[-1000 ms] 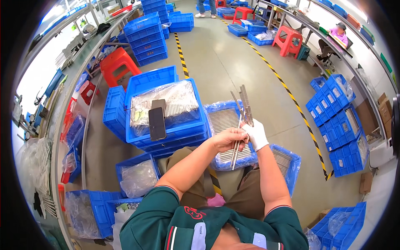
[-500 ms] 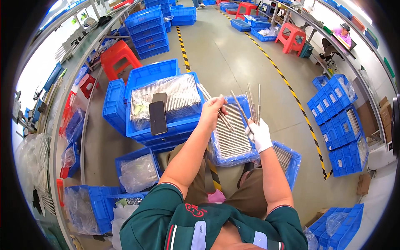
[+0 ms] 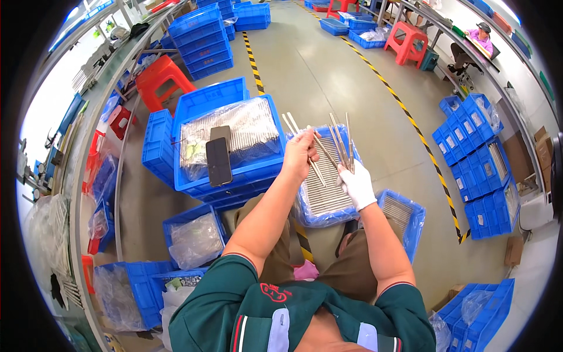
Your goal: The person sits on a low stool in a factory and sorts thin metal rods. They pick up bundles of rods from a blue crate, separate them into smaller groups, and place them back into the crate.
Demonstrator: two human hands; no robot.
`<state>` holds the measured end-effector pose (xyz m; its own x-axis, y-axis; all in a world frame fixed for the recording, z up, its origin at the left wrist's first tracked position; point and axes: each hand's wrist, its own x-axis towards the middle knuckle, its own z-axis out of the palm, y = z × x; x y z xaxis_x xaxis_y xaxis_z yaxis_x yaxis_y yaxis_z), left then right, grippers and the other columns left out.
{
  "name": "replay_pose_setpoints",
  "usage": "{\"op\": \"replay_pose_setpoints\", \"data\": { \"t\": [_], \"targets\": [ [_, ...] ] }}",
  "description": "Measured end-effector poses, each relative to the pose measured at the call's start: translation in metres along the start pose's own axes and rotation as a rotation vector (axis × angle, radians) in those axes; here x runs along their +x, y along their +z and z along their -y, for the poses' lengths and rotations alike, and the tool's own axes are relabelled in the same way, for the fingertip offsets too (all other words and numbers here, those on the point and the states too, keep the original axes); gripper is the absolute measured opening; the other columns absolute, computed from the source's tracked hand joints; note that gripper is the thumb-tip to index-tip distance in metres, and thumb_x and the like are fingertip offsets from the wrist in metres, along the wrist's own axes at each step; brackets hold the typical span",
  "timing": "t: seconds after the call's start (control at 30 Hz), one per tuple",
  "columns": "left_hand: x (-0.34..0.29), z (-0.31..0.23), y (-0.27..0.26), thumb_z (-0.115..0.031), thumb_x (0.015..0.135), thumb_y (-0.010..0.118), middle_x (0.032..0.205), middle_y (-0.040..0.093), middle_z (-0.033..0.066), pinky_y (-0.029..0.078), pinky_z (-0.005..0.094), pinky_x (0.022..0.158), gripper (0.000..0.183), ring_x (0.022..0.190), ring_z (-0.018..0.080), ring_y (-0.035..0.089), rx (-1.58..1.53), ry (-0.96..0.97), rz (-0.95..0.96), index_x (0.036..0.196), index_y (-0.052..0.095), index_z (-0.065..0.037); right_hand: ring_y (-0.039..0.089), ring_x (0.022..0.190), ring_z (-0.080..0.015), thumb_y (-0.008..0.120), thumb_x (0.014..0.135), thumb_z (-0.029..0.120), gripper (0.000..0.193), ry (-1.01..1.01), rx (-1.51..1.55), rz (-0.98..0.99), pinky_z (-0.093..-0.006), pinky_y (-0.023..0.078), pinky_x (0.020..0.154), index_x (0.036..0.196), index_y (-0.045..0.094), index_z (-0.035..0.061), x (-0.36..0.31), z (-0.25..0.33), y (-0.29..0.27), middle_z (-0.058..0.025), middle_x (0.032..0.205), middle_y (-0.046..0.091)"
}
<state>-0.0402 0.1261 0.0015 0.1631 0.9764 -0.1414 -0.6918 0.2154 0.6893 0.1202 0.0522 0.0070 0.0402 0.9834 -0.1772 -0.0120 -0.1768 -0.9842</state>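
Note:
Thin metal rods are gripped in my bare left hand, slanting down past my fingers over a blue crate. In my gloved right hand is a fanned bunch of metal rods, their ends pointing up and away. One rod of the right bunch slants across toward my left fingers; whether they touch it I cannot tell. Below both hands is the blue plastic-lined crate, filled with rows of similar rods.
Left of my hands, a dark phone lies on a plastic-covered crate of rods. A second rod crate sits by my right leg. Stacked blue crates line the right side; a red stool stands far left. A person sits far right.
My hands have come closer together, the right moving left and slightly up. The rods in the right hand now lean toward the left hand.

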Motion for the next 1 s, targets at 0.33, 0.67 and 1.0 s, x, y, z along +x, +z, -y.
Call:
{"op": "replay_pose_setpoints", "data": {
  "t": [0.33, 0.67, 1.0],
  "targets": [
    [-0.021, 0.039, 0.018, -0.03, 0.093, 0.054, 0.061, 0.041, -0.0091, 0.023, 0.0176, 0.041, 0.028, 0.045, 0.0004, 0.028, 0.294, -0.205, 0.22, 0.102, 0.061, -0.004, 0.056, 0.075, -0.0106, 0.059, 0.087, 0.01, 0.016, -0.134, 0.089, -0.19, -0.0253, 0.046, 0.066, 0.101, 0.06, 0.0019, 0.023, -0.024, -0.002, -0.0034, 0.087, 0.062],
    [-0.027, 0.036, 0.021, -0.03, 0.094, 0.051, 0.057, 0.032, -0.0091, 0.02, 0.0186, 0.039, 0.023, 0.043, 0.0015, 0.025, 0.461, -0.19, 0.138, 0.085, 0.054, -0.01, 0.055, 0.056, -0.0128, 0.057, 0.09, 0.019, 0.018, -0.188, -0.223, -0.265, -0.0285, 0.046, 0.049, 0.095, 0.057, 0.0022, 0.029, -0.013, -0.014, -0.0049, 0.072, 0.06],
    [-0.041, 0.05, 0.026, -0.033, 0.092, 0.054, 0.063, 0.034, -0.0062, 0.023, 0.0217, 0.042, 0.027, 0.049, 0.004, 0.028, 0.681, -0.416, 0.39, 0.081, 0.053, -0.009, 0.049, 0.061, -0.0093, 0.065, 0.083, 0.017, 0.012, -0.084, 0.155, -0.218, -0.0246, 0.038, 0.053, 0.086, 0.062, 0.0049, 0.042, -0.004, -0.027, 0.0019, 0.066, 0.053]
  ]
}}
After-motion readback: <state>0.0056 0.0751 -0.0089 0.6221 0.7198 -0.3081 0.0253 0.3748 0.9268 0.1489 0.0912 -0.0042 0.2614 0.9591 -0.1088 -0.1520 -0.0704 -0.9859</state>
